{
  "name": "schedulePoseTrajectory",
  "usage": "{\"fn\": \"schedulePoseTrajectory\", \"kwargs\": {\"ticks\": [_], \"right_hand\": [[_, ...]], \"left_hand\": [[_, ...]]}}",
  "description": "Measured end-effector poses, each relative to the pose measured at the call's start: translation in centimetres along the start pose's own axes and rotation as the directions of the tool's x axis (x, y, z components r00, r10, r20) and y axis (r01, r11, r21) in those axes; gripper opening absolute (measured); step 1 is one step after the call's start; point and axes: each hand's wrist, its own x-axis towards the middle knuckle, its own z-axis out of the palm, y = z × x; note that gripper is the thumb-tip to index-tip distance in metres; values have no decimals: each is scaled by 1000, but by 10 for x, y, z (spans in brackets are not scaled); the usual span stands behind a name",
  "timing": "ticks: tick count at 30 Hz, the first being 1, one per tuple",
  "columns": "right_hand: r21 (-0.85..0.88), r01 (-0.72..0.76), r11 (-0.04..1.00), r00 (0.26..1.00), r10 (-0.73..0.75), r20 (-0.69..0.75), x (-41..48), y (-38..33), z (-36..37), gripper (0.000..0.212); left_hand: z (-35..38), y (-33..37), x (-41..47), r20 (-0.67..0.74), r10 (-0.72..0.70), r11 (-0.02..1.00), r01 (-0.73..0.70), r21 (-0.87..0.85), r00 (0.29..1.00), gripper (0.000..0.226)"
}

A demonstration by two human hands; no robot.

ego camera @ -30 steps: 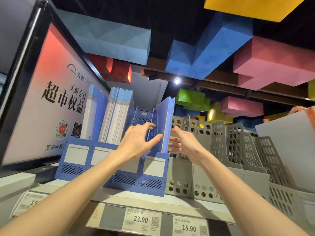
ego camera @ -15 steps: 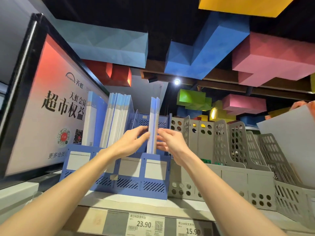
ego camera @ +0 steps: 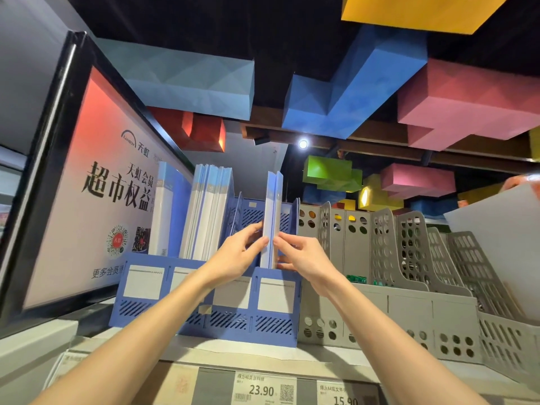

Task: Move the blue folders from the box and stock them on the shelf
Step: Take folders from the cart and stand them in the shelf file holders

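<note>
A blue folder [ego camera: 273, 200] stands upright in the rightmost slot of the blue file rack [ego camera: 204, 305] on the shelf. My left hand [ego camera: 239, 252] pinches its spine from the left. From the right, my right hand [ego camera: 301, 257] grips the same folder at its lower edge. Several more blue folders [ego camera: 209, 211] stand in the second slot from the left, and one blue folder [ego camera: 171, 211] leans in the leftmost slot. The box is out of view.
Grey perforated file racks [ego camera: 409, 258] line the shelf to the right. A framed red-and-white sign [ego camera: 87, 200] stands on the left. Price tags [ego camera: 263, 388] run along the shelf edge. Coloured blocks [ego camera: 365, 83] hang from the ceiling above.
The folder was open and tilted between my hands a second ago. Now it is closed and upright in the rack slot, with both hands pressed on it.
</note>
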Motion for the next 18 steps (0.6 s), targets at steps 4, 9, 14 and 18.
{"fn": "schedulePoseTrajectory", "kwargs": {"ticks": [4, 9, 14, 18], "right_hand": [[-85, 7, 996, 997, -14, -76, -5, -5, 5, 27], [-194, -76, 978, 989, 49, -141, -16, -20, 4, 19], [-142, -98, 985, 982, 73, -173, -41, -42, -4, 14], [-115, -90, 989, 987, 73, -146, -80, -54, -11, 20]], "left_hand": [[0, 6, -2, -22, 7, 999, -6, 47, 1000, 48], [1, 22, -12, -107, 28, 990, -13, 143, 994, 48], [0, 56, -30, -205, 19, 986, 15, 163, 979, 38], [3, 90, -65, -286, 5, 985, 44, 164, 958, 26]]}}
